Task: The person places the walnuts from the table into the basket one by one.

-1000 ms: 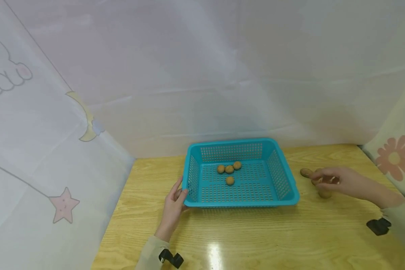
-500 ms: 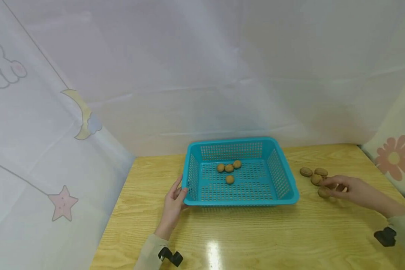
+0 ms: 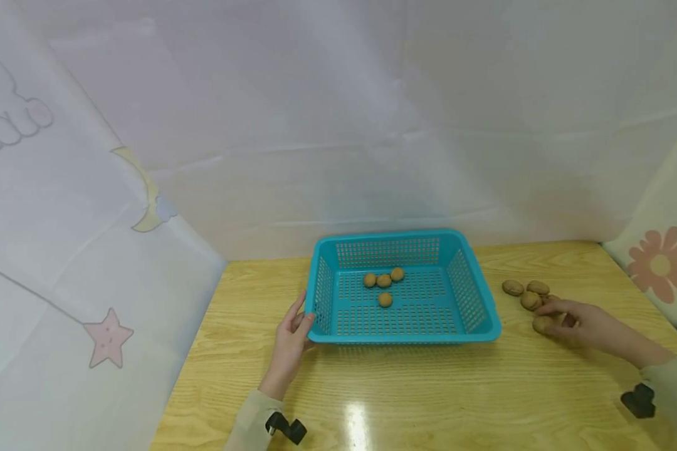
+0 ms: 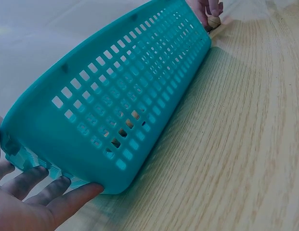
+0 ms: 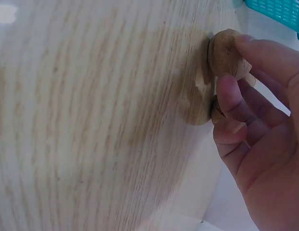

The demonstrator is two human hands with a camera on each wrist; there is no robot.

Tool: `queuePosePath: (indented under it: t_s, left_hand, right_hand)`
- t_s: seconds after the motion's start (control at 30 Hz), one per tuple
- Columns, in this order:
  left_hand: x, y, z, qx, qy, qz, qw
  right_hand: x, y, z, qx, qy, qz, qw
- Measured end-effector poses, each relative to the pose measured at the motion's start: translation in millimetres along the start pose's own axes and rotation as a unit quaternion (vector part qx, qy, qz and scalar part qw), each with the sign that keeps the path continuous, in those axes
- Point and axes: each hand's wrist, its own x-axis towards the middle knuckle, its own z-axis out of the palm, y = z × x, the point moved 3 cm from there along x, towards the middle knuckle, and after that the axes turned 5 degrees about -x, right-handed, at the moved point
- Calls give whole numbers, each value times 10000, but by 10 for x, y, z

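Observation:
The blue plastic basket (image 3: 403, 339) stands on the table with several walnuts (image 3: 384, 300) on its floor. At its left end my left hand (image 3: 288, 347) holds it, the thumb at the rim and the other fingers (image 4: 74, 199) spread against the outer wall. Right of the basket, my right hand (image 3: 583, 322) is down at a small group of walnuts (image 3: 513, 287). In the right wrist view, its thumb and a fingertip pinch one walnut (image 5: 228, 55) low over the table; whether it still touches the wood is unclear. Fingers partly hide other walnuts behind it.
The wooden table (image 3: 417, 401) reaches toward me in front of the basket. A pale cloth backdrop (image 3: 372, 125) rises right behind the basket, and printed cloth walls close off both sides. Each wrist wears a black camera mount (image 3: 286, 428).
My right hand has drawn back slightly from above the walnuts and come down on the nearest one, its fingers closing round it. The left hand and basket have stayed in place.

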Motion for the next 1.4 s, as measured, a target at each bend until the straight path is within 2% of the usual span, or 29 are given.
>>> queuePosePath:
  t_s: [0.23,0.43,0.57,0.83,1.1,1.17,1.4]
  left_hand:
    - [-1,-4,2,15,12,1,10000]
    - [-1,8,9,26,32,26,10000]
    - [5,10,11,40,-7,53,10000]
    - [-6,8,7,0,-8,40,10000]
    - [-19,18,8,9,-52,40,10000]
    - [-19,22,11,5,-47,43,10000]
    - [-17,31,18,18,-46,46,10000]
  right_hand:
    - [11,-41,8,-50,-42,-32,10000]
    - [43,-99,-22,-173,342,-552,9977]
    - [52,-177,-87,-182,433,-763,9960]
    - [68,-361,-210,-208,484,-765,9957]
    - [116,-547,-373,-470,795,-1121,9894]
    - [133,-616,-437,-475,886,-1070,9892]
    - [258,-894,-642,-517,844,-986,9902]
